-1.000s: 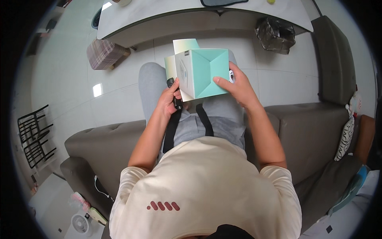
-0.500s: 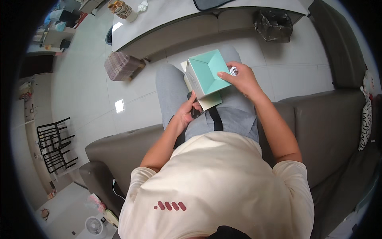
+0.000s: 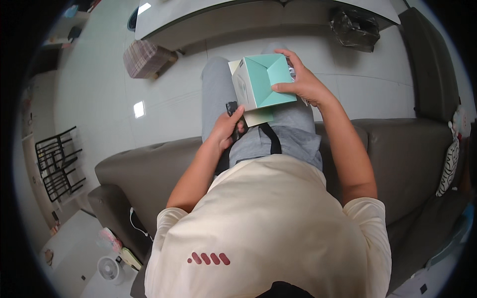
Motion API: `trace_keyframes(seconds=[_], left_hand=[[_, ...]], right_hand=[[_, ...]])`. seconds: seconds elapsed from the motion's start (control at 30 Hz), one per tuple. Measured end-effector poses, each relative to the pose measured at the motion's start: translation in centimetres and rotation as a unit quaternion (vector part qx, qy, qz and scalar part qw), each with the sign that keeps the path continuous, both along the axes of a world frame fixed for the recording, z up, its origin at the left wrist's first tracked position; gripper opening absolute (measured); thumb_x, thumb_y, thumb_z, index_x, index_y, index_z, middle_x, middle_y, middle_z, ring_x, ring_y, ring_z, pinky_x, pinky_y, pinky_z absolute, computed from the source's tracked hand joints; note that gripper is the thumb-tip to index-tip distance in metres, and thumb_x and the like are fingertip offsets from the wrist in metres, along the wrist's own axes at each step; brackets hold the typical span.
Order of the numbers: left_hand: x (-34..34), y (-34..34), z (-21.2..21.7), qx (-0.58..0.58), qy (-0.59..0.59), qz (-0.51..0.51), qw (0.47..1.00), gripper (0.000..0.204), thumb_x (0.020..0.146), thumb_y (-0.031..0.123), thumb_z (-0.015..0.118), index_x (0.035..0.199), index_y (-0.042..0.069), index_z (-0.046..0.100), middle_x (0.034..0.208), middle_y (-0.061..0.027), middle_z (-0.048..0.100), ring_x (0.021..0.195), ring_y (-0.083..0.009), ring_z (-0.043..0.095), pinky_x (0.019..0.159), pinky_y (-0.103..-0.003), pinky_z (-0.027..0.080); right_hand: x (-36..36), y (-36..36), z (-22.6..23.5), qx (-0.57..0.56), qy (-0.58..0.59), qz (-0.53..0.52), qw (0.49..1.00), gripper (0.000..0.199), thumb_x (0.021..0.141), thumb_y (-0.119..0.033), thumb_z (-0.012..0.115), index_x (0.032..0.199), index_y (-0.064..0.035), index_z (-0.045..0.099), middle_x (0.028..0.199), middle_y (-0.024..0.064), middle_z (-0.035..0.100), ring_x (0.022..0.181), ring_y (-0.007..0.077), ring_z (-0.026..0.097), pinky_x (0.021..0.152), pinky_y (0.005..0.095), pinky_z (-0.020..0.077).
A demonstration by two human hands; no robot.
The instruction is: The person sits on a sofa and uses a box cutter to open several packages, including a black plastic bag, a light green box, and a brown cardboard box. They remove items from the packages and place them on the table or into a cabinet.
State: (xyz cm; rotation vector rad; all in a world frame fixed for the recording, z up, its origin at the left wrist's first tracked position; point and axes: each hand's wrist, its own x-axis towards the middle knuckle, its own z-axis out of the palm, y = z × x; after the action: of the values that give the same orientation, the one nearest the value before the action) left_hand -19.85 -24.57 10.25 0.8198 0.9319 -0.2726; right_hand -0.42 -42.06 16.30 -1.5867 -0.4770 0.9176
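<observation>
A box (image 3: 258,82), mint green on its recessed face and white with print on its side, is held over my lap. My right hand (image 3: 308,87) grips its right side, thumb on the green face and fingers behind the far edge. White coils (image 3: 292,73), like a cable, show between that hand and the box. My left hand (image 3: 228,127) is closed around a dark object (image 3: 231,107), mostly hidden by the fingers. Its thumb reaches the box's lower left corner. A pale flap or card (image 3: 257,118) juts out below the box, and a black strap (image 3: 271,138) hangs beneath it.
I sit on a grey-brown sofa (image 3: 144,154). Ahead stands a long table (image 3: 159,22) with a plaid stool (image 3: 142,59) at its left and a black-bagged bin (image 3: 355,31) at its right. A small white fan (image 3: 110,269) and black rack (image 3: 57,164) are on the left.
The box has turned slightly, showing more of its printed side. My right fingers have shifted up along its far edge, and more of the dark object shows above my left hand. The view has shifted.
</observation>
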Motion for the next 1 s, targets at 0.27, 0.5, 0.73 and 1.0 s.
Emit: trace_keyframes(seconds=[0.27,0.5,0.73,1.0], left_hand=[[2.1,4.1,8.2,0.441,-0.162,-0.161,0.868,0.070,0.084,0.028,0.071,0.144,0.013,0.039,0.120,-0.0148,0.055,0.099,-0.0233,0.059,0.080,-0.030,0.050],[7.1,3.0,6.0,0.531,-0.187,-0.231,0.793,0.086,0.073,0.028,0.077,0.145,0.012,0.033,0.137,-0.0204,0.046,0.124,-0.0333,0.048,0.100,-0.040,0.043],[7.5,2.6,5.2,0.531,-0.187,-0.218,0.798,0.075,0.070,0.008,0.063,0.141,0.011,0.038,0.136,-0.0170,0.049,0.127,-0.0328,0.047,0.105,-0.037,0.038],[7.3,2.8,4.9,0.524,-0.193,-0.205,0.804,0.070,0.070,0.005,0.059,0.138,0.012,0.041,0.135,-0.0151,0.049,0.126,-0.0328,0.046,0.103,-0.038,0.039]], right_hand=[[-1.4,2.7,-2.0,-0.014,-0.027,-0.039,0.999,0.093,0.064,-0.019,0.079,0.143,-0.0070,0.032,0.135,0.0197,0.048,0.125,0.0303,0.047,0.101,0.0367,0.0407],[-2.4,3.2,-2.3,-0.103,-0.132,-0.008,0.986,0.091,0.065,-0.028,0.078,0.140,-0.0040,0.032,0.122,0.0225,0.058,0.112,0.0340,0.058,0.094,0.0380,0.0463],[-2.0,3.9,-2.6,-0.243,-0.231,-0.008,0.942,0.083,0.066,-0.029,0.077,0.135,-0.0071,0.036,0.104,0.0216,0.066,0.096,0.0390,0.064,0.082,0.0427,0.0518],[-2.9,3.9,-0.2,-0.299,-0.360,0.017,0.884,0.092,0.067,-0.040,0.076,0.143,-0.0122,0.032,0.127,0.0208,0.053,0.097,0.0374,0.064,0.079,0.0444,0.0530]])
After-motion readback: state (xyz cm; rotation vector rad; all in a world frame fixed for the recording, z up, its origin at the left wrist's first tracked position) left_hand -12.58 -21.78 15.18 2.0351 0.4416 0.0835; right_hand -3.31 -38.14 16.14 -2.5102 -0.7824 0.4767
